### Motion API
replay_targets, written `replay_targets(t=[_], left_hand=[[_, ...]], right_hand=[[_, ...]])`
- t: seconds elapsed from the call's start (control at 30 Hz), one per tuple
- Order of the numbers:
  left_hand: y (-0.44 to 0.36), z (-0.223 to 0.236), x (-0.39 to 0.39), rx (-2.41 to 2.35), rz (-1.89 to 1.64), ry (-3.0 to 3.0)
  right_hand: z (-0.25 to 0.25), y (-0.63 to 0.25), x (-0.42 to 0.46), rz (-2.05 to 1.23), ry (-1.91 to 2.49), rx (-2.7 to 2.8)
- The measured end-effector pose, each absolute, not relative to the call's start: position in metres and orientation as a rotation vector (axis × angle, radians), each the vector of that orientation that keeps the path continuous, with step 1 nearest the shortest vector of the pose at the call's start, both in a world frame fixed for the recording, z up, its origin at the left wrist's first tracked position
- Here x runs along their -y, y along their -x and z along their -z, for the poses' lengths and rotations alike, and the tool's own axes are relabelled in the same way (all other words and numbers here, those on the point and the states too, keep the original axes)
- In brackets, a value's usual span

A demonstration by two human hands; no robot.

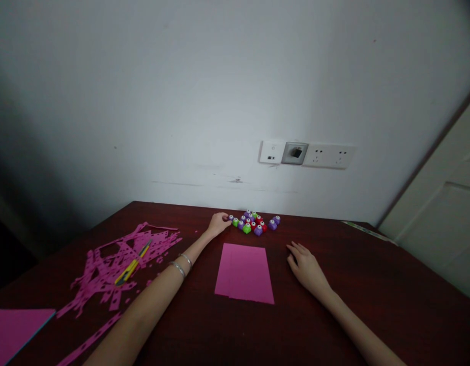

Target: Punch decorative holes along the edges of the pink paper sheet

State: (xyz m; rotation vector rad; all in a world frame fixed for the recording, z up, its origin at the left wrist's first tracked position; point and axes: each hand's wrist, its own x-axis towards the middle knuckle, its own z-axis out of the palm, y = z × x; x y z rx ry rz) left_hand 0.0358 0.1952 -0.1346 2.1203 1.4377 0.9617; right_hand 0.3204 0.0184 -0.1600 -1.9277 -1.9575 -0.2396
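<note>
My left hand [218, 223] reaches to the far side of the dark red table [372, 295], fingers curled around a small purple punch [231, 218] at the left edge of a cluster of purple, green and red craft punches [254, 222]. My right hand [305, 265] lies flat on the table, fingers stretched out, holding nothing, just right of a pink paper sheet [244, 273]. Two bracelets sit on my left wrist [181, 264].
A heap of punched pink paper strips [116, 264] lies at the left with a yellow utility knife [134, 263] on it. More pink sheets [13, 330] sit at the near left corner. Wall sockets [305, 154] are behind the table; a door [441, 218] is at right.
</note>
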Motion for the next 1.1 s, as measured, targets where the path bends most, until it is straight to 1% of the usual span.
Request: replay_targets(t=[0.7, 1.1], left_hand=[[-0.0400, 0.1391, -0.2003, -1.584, -0.899, -2.239], [-0.0402, 0.1388, -0.1963, -1.611, -0.905, -2.291]], right_hand=[[0.1616, -0.3195, -0.0191, 0.286, 1.930, 1.981], [0.1570, -0.3181, -0.0171, 0.243, 1.924, 1.987]])
